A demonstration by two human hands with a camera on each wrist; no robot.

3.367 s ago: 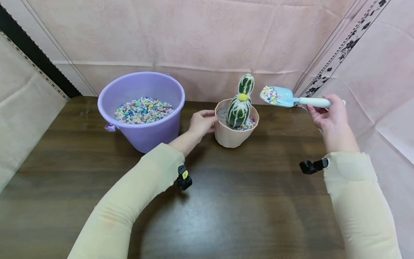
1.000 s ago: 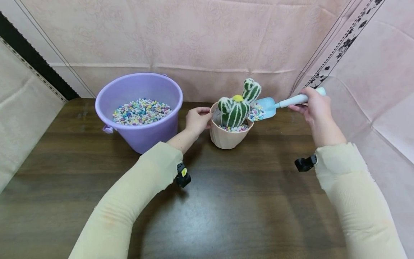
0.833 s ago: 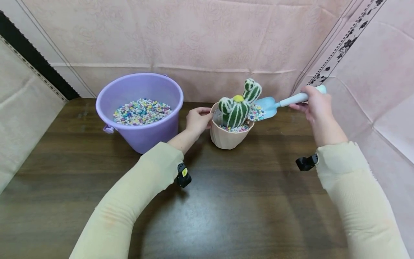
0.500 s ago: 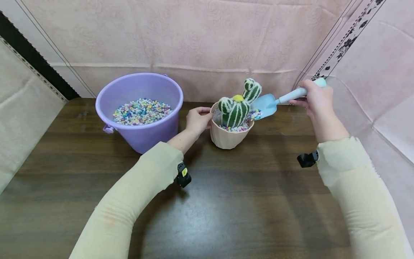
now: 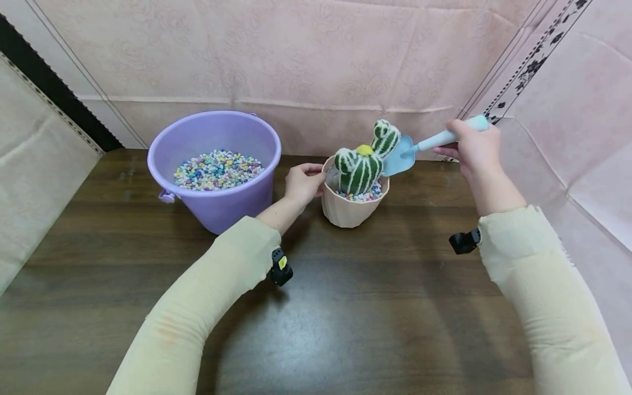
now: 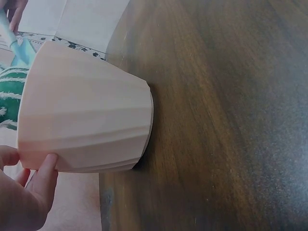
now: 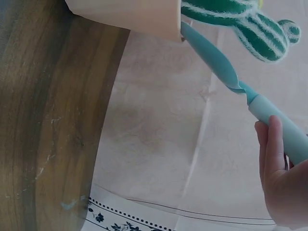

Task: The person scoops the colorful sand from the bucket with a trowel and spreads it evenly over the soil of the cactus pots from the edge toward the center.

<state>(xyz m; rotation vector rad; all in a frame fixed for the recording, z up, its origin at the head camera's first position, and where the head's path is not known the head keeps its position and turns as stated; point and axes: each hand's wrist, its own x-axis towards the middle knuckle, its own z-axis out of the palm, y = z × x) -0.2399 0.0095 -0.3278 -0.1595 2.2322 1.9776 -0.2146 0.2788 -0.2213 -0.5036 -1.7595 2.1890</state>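
Holds pot (image 5: 349,213) upright on table (image 5: 345,307), clamped at the left rim between digits of left hand (image 5: 302,185). Grips scoop (image 5: 401,156) by the handle in right hand (image 5: 475,145), with curled fingers, and keeps the blade slanted down at the pot's right rim, just beside cactus (image 5: 362,174).

Looks well along. Already has beads (image 5: 364,195) around the foot of the cactus, lying below the rim. Shows none on the visible face of the blade, so probably tipped out. Appears greyish and barer inside the pot's left side; cannot tell whether in need of filling. Leaves more beads (image 5: 217,171) inside bucket (image 5: 237,211), well short of its rim.

In materials, runs from matte, peach, faceted and tapering in the pot to smooth, lilac and plastic-looking in the bucket. Turns fuzzy on the cactus: rounded, green, striped with white bristle, topped with yellow. Small, rounded and pastel among the beads. Thin, blue and curved at the blade; straight and cylindrical at the handle. Dark, grained and glossy across the table.
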